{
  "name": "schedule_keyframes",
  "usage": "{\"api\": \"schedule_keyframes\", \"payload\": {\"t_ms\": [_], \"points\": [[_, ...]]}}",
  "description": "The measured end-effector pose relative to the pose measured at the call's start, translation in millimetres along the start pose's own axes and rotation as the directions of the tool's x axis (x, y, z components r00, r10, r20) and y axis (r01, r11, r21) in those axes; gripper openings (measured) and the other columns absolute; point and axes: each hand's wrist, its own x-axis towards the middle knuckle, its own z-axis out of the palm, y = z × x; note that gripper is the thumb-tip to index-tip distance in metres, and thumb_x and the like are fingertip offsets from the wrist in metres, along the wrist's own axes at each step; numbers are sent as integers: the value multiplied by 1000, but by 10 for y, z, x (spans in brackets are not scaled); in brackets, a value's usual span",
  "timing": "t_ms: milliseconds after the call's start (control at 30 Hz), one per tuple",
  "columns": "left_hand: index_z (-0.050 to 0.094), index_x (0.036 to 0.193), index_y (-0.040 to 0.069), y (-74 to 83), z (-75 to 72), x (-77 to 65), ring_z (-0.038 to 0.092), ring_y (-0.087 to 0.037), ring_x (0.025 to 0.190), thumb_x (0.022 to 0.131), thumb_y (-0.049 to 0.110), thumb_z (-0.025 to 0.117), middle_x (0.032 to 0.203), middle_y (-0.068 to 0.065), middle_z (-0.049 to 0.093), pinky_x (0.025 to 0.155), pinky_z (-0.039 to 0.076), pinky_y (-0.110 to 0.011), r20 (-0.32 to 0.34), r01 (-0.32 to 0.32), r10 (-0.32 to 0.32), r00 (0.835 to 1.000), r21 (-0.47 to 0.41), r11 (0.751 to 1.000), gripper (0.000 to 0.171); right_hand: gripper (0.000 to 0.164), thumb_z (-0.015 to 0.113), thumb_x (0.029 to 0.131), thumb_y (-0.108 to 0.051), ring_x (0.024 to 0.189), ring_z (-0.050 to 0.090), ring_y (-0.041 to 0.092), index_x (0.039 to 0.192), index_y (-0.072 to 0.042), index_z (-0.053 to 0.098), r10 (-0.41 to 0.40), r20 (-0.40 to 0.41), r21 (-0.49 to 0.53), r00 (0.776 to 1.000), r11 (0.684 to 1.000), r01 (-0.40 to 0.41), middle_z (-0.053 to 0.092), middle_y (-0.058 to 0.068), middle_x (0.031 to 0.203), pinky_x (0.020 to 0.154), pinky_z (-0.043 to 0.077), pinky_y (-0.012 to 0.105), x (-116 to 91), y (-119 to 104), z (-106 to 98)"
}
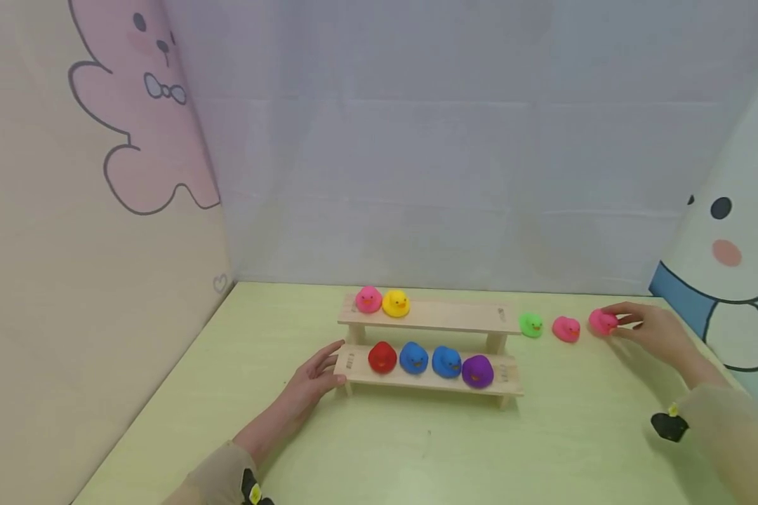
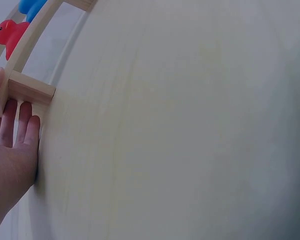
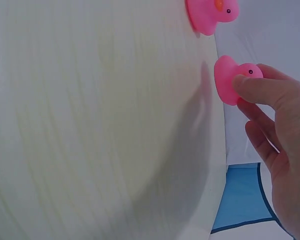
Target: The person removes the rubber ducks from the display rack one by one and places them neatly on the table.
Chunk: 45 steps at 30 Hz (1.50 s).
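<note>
My right hand point(image 1: 660, 333) pinches a pink rubber duck point(image 1: 602, 322) between thumb and fingers at the right; in the right wrist view the thumb lies across the front of that duck point(image 3: 226, 80). Just left of it are another pink duck point(image 1: 566, 329) and a green duck point(image 1: 531, 325) on the table. With thumb and fingers on either side, my left hand point(image 1: 309, 382) holds the left end of a two-step wooden rack point(image 1: 426, 379). On its lower step stand a red duck point(image 1: 382, 358), two blue ducks point(image 1: 413, 358) and a purple duck point(image 1: 477, 372).
The upper step point(image 1: 455, 315) carries a pink duck point(image 1: 369, 299) and a yellow duck point(image 1: 396, 304) at its left end. A pale yellow-green table point(image 1: 429, 456) lies under everything. Cloth with cartoon figures hangs along the sides, and a plain cloth point(image 1: 379, 154) behind.
</note>
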Motion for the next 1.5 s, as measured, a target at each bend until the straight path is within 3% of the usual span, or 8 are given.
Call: {"api": "schedule_keyframes", "payload": {"t_ms": [167,333,1167,1500], "points": [[36,153,22,7,1,-6,54,-22,130,92,15,67,148,-15,48,114,34,-47,-5,6,-6,1000,-1,1000,69,44,75,86,-19,99,64,48,126,-1,64,28,45,13,999,1000,-28,61,34,122,77,56,51,-6,-11,40],[36,153,21,10,0,-4,54,-23,130,92,15,66,148,-15,48,116,34,-49,0,-5,5,1000,6,1000,69,46,73,87,-20,102,62,50,127,0,62,63,74,22,995,998,-65,60,35,123,82,54,57,-12,-13,58],[36,153,22,26,9,-1,50,-30,135,92,15,67,150,-16,47,118,29,-55,0,3,-3,1000,5,1000,69,52,68,92,-30,110,57,52,134,-1,56,98,153,58,983,993,-108,54,35,131,81,52,58,-92,8,36],[39,152,24,21,9,6,54,-26,130,92,15,67,148,-14,50,117,32,-53,-20,12,-12,1000,4,1000,67,56,66,94,-33,112,53,52,137,0,53,118,159,76,980,988,-131,51,36,134,82,50,59,-90,-10,40]]}}
